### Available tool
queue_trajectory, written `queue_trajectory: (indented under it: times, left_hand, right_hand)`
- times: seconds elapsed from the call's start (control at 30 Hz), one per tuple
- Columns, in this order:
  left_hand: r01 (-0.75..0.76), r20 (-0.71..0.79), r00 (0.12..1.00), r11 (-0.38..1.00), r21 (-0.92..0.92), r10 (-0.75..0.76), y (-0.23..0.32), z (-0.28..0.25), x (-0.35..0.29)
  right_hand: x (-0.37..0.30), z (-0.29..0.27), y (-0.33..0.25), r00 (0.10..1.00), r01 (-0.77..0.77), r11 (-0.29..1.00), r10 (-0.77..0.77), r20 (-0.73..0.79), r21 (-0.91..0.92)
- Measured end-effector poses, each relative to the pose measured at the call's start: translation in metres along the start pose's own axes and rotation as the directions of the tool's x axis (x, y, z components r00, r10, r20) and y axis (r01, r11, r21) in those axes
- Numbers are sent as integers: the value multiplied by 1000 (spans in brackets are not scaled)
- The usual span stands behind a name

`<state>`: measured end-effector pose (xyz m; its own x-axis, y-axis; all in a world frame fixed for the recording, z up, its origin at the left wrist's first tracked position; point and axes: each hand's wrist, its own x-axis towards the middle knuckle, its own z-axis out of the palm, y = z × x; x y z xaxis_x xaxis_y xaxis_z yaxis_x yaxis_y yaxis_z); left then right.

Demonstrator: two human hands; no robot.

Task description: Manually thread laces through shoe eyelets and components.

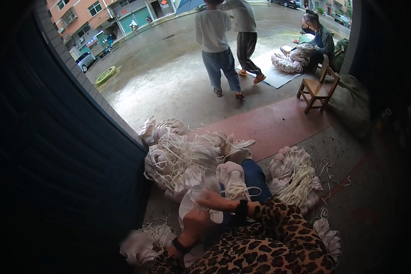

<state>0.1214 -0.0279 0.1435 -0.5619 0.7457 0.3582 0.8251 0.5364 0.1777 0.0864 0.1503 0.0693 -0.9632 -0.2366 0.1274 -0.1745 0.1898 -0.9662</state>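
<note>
- In the head view, our left hand (196, 222) is curled onto a rounded white piece (185, 204) of soft, fabric-like stuff, and its fingers look closed on the near edge
- Our right hand (211, 199) reaches across the top of the same piece; its fingertips are blurred, so we cannot tell whether they pinch it or only press
- The white piece sits over our lap, in front of the leopard-print sleeves, with a stack of strapped pieces (232, 176) just beyond it
- To work this piece well, we would do best to let the left hand anchor the edge while the right does the fine work, both close together so that the thin sheet does not buckle
- We should judge the slack by feel and pull gently, since such soft stuff would probably crease or stretch under a hard tug
- The large tangled pile (182, 155) lies near, by the dark door panel (73, 150), so we would lift our piece free of its cords
- The bundle on our right (292, 176) has loose cords (333, 176) on the floor beside it; we had better not let them catch our sleeves
</note>
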Motion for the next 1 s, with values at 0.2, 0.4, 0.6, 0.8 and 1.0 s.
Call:
queue_trajectory:
  times: [0.2,0.4,0.6,0.8,1.0]
  left_hand:
    - [503,161,788,471,-725,-594,-79,66,-30]
    - [746,753,398,-293,-598,-524,-130,192,-106]
    - [829,723,533,99,-550,-440,-91,190,-102]
    - [707,507,702,410,-576,-499,-117,207,-139]
    - [743,574,669,427,-515,-472,-108,173,-126]
  right_hand:
    - [-46,-53,-3,891,-448,891,438,119,80]
    - [-47,-37,-2,944,-322,935,306,123,147]
    - [-61,-45,4,914,-405,906,396,90,123]
    - [-57,-37,-7,915,-401,885,372,159,238]
    - [-66,-43,6,890,-455,798,425,167,396]
